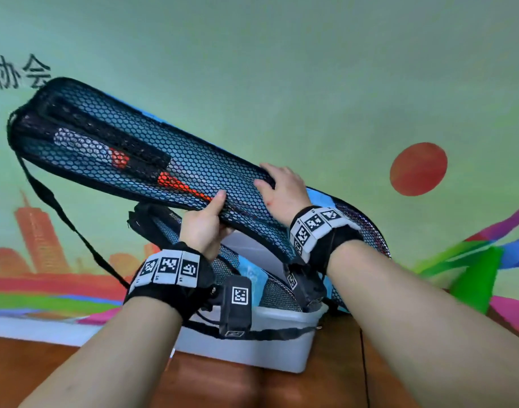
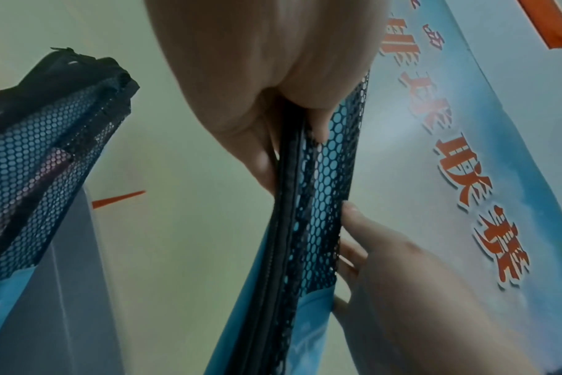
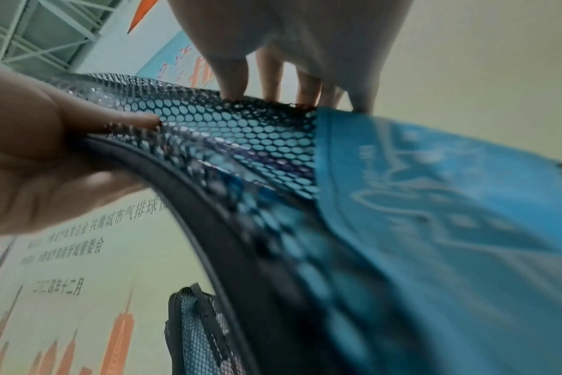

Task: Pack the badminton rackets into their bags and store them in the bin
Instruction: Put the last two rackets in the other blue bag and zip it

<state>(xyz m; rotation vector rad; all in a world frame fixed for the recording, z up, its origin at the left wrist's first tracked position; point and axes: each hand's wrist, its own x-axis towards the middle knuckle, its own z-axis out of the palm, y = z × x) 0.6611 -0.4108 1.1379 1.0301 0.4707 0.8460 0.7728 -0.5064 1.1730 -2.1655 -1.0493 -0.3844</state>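
**Racket bag held over the bin, both hands on it**

A pale green wall (image 1: 282, 54) painted with an orange skyline, a red disc and coloured ribbons stands behind a brown wooden bench (image 1: 31, 372).

The fingers (image 1: 261, 184) of the right hand (image 1: 284, 192) lie spread over the top of the black mesh face and curl down over its far edge; the right wrist view shows their tips hooked on the mesh border where it meets the blue fabric. The left hand (image 1: 202, 228) grips the near edge from below, thumb (image 1: 218, 198) pressed on the mesh, the other fingers (image 2: 257, 157) wrapped under the black piped seam.

Between them the racket bag (image 1: 134, 148) is held in the air, tilted, its narrow handle end up and to the left, its wide end low at the right. Through the mesh show white and orange-red racket handles (image 1: 117, 157). A black shoulder strap (image 1: 61, 213) hangs from the high end.

Below, a grey plastic bin (image 1: 267, 343) sits on the bench, with a second mesh bag (image 1: 152, 222) leaning in it, its end sticking out above the rim.
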